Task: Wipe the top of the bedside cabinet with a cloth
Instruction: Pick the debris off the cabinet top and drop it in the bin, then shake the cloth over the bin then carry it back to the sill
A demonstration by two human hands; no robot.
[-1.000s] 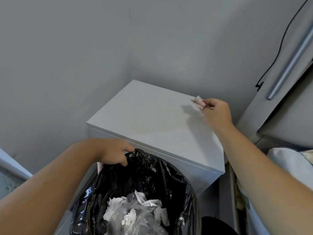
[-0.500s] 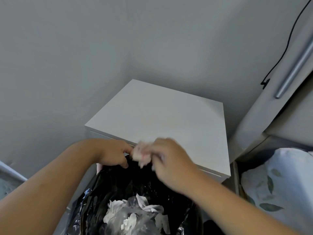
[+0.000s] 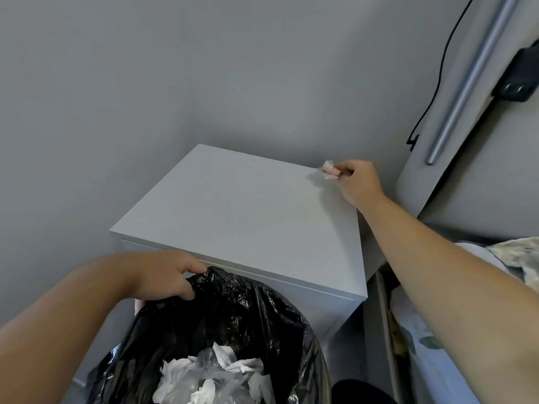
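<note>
At the far right corner of the one smooth, square white cabinet top (image 3: 242, 217), the right hand (image 3: 357, 182) pinches one small crumpled pinkish cloth (image 3: 330, 170); at its near edge, the left hand (image 3: 167, 275) grips one crinkly black bin liner (image 3: 233, 316).

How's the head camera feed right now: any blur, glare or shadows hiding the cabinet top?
Head view: sharp, no motion blur. Light is soft and even, with no glare on the cabinet top. The right hand and cloth cast a faint shadow beside them. Only the bin bag shows shiny highlights. Wide-angle lens bends the edges.
</note>
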